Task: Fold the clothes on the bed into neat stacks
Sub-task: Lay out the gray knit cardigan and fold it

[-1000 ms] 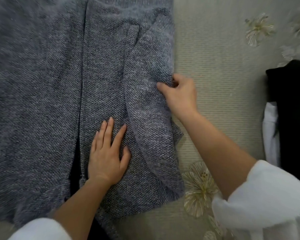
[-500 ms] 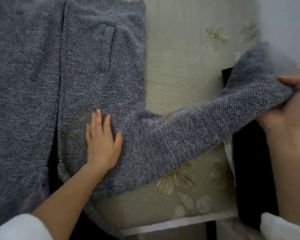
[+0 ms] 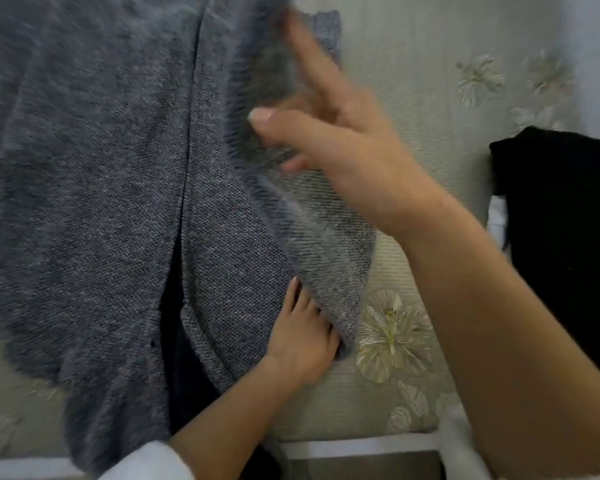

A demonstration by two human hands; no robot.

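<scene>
A grey knit cardigan (image 3: 94, 202) lies spread front-up across the flowered bed cover (image 3: 413, 98). Its right sleeve (image 3: 329, 244) is folded inward and runs diagonally from the lower hem corner up over the cardigan's body. My left hand (image 3: 302, 337) presses flat on the cardigan near the hem, its fingertips hidden under the sleeve's fold. My right hand (image 3: 336, 140) is blurred and hovers against the upper part of the sleeve, thumb and index finger stretched out, nothing plainly pinched. White sleeves cover both my upper arms.
A black garment (image 3: 561, 237) lies at the right edge of the bed with a white piece (image 3: 496, 220) under it. The bed's white front edge (image 3: 361, 448) runs along the bottom. Bare cover shows between the cardigan and the black garment.
My right hand swung the sleeve from stretched out to the right back over the cardigan's body. My left hand slid right toward the fold. The view shifted.
</scene>
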